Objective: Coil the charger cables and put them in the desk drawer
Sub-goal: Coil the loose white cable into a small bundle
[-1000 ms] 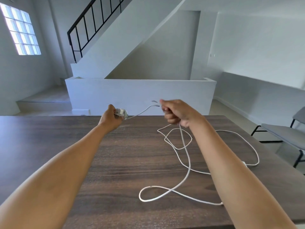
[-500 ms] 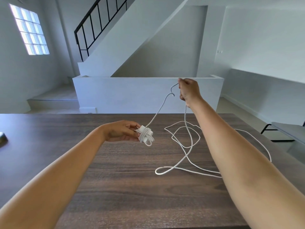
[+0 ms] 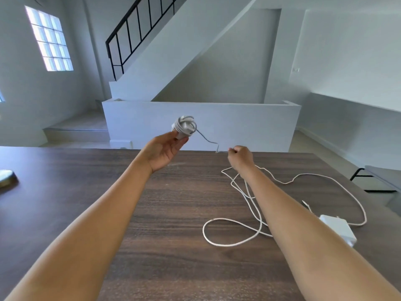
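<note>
My left hand [image 3: 163, 150] holds up a small white charger [image 3: 184, 127] with its cable wound around it, palm turned toward me above the far side of the dark wooden desk [image 3: 165, 213]. A short free stretch of that cable runs right to my right hand [image 3: 240, 158], which pinches its end in a closed fist. A second, long white cable [image 3: 245, 205] lies loose in loops on the desk under my right forearm. It leads to a white power adapter [image 3: 338, 229] at the right edge. No drawer is in view.
A dark rounded object [image 3: 6, 178] sits at the desk's left edge. A chair with black legs [image 3: 377, 181] stands to the right of the desk. Beyond the desk are a low white wall [image 3: 238, 122] and a staircase with a black railing [image 3: 138, 33].
My left hand has lifted the wrapped charger up and away from me. My right hand has dropped from high to desk height, and the free cable between the hands is shorter.
</note>
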Available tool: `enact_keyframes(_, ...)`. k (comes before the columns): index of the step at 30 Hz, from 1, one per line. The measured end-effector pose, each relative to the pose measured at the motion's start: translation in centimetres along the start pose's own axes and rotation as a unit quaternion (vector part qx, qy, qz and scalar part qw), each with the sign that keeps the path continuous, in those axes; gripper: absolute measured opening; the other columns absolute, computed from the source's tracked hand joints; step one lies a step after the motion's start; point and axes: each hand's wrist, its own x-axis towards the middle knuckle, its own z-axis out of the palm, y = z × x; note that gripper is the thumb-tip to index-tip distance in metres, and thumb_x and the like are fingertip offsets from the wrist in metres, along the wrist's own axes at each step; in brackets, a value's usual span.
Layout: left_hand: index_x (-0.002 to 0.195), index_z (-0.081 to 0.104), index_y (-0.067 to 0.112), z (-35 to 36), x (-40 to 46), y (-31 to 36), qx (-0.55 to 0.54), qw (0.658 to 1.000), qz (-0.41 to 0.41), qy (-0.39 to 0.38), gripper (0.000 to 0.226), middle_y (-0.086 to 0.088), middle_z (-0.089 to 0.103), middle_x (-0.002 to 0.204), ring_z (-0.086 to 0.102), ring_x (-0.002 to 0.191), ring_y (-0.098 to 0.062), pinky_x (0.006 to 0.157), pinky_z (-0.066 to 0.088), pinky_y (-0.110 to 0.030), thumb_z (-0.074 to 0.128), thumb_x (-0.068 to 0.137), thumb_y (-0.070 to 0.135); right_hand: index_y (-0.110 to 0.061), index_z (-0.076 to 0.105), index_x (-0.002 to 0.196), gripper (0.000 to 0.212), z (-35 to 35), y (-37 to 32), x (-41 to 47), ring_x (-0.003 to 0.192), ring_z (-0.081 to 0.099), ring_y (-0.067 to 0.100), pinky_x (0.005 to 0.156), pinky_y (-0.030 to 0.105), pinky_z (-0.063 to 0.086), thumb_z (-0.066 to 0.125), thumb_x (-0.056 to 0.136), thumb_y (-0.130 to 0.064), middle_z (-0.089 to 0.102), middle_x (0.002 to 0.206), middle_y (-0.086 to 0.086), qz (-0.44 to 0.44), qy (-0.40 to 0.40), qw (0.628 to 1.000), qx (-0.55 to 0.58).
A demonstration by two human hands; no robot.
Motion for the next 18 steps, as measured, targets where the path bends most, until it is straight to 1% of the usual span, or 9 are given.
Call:
enact_keyframes(2, 0.103, 0.06, -0.005, 0.8, 0.8, -0.2, -0.027, 0.998, 0.016, 0.063, 0.015, -0.016, 0.069, 0.095, 0.073, 0.08, -0.021, 0.071, 0.06, -0.025, 0.052, 0.091, 0.0, -0.009, 0.05, 0.064, 0.037, 0.9, 0.4, -1.1, 0.07, 0.054, 0.026, 0.065, 0.029, 0.039, 0.045, 0.098, -0.023, 0.057, 0.066, 0.011, -0.012, -0.043, 0.998, -0.051)
enact_keyframes(3, 0.102, 0.058, -0.006, 0.9, 1.3, -0.2, -0.033, 0.996, 0.022, 0.085, 0.014, -0.017, 0.069, 0.092, 0.072, 0.081, -0.022, 0.071, 0.06, -0.027, 0.05, 0.093, -0.001, -0.008, 0.054, 0.068, 0.036, 1.3, 0.5, -1.6, 0.071, 0.056, 0.026, 0.066, 0.029, 0.04, 0.044, 0.099, -0.026, 0.061, 0.071, 0.013, -0.019, -0.071, 0.995, -0.072)
enact_keyframes(8, 0.116, 0.049, -0.009, 1.6, 3.5, -0.1, 0.003, 0.976, 0.066, 0.208, 0.027, -0.021, 0.062, 0.093, 0.065, 0.084, -0.025, 0.069, 0.061, -0.033, 0.055, 0.09, -0.006, -0.016, 0.043, 0.058, 0.046, 1.7, -0.7, -4.3, 0.051, 0.044, 0.013, 0.05, 0.025, 0.034, 0.041, 0.101, -0.031, 0.048, 0.056, 0.0, -0.057, -0.183, 0.975, -0.115)
enact_keyframes(9, 0.112, 0.048, -0.007, 1.6, 3.9, -0.2, 0.029, 0.967, 0.078, 0.241, 0.025, -0.021, 0.06, 0.094, 0.065, 0.083, -0.025, 0.072, 0.06, -0.034, 0.057, 0.089, -0.005, -0.016, 0.04, 0.055, 0.049, 1.5, -1.1, -4.7, 0.049, 0.042, 0.012, 0.049, 0.025, 0.032, 0.041, 0.101, -0.031, 0.045, 0.053, -0.001, -0.072, -0.196, 0.97, -0.128)
enact_keyframes(11, 0.089, 0.049, -0.002, 1.0, 4.6, -0.2, 0.113, 0.941, 0.088, 0.306, 0.015, -0.018, 0.06, 0.092, 0.066, 0.078, -0.023, 0.078, 0.059, -0.033, 0.064, 0.086, 0.0, -0.013, 0.037, 0.055, 0.05, 1.0, -2.0, -5.2, 0.049, 0.042, 0.013, 0.05, 0.024, 0.032, 0.041, 0.101, -0.034, 0.043, 0.052, 0.0, -0.103, -0.219, 0.96, -0.139)
enact_keyframes(13, 0.07, 0.053, 0.005, 0.2, 5.1, -0.5, 0.257, 0.901, 0.087, 0.339, 0.022, -0.014, 0.065, 0.084, 0.07, 0.078, -0.024, 0.081, 0.058, -0.033, 0.072, 0.079, 0.012, -0.011, 0.042, 0.062, 0.046, 0.3, -3.0, -5.6, 0.048, 0.039, 0.014, 0.051, 0.026, 0.033, 0.04, 0.101, -0.036, 0.041, 0.053, 0.001, -0.128, -0.243, 0.954, -0.119)
enact_keyframes(15, 0.061, 0.059, 0.008, -0.4, 5.2, -0.9, 0.431, 0.832, 0.1, 0.335, 0.024, -0.009, 0.061, 0.069, 0.068, 0.07, -0.025, 0.07, 0.056, -0.03, 0.073, 0.072, 0.023, -0.011, 0.048, 0.067, 0.044, -0.5, -4.0, -5.8, 0.043, 0.034, 0.013, 0.047, 0.024, 0.031, 0.039, 0.1, -0.038, 0.038, 0.052, -0.001, -0.135, -0.251, 0.955, -0.084)
enact_keyframes(16, 0.064, 0.062, 0.006, -0.4, 4.9, -1.1, 0.503, 0.793, 0.112, 0.324, 0.023, -0.008, 0.058, 0.066, 0.062, 0.065, -0.024, 0.062, 0.048, -0.028, 0.071, 0.075, 0.025, -0.012, 0.049, 0.066, 0.045, -0.9, -4.5, -5.8, 0.041, 0.033, 0.012, 0.044, 0.022, 0.03, 0.04, 0.1, -0.039, 0.037, 0.05, -0.003, -0.134, -0.249, 0.957, -0.068)
enact_keyframes(18, 0.083, 0.067, 0.001, -0.4, 4.7, -1.6, 0.596, 0.73, 0.148, 0.301, 0.023, -0.013, 0.061, 0.08, 0.059, 0.073, -0.027, 0.064, 0.04, -0.028, 0.067, 0.081, 0.023, -0.014, 0.048, 0.061, 0.046, -1.4, -5.3, -5.6, 0.035, 0.03, 0.008, 0.04, 0.018, 0.027, 0.041, 0.1, -0.038, 0.035, 0.042, -0.008, -0.123, -0.244, 0.962, -0.015)
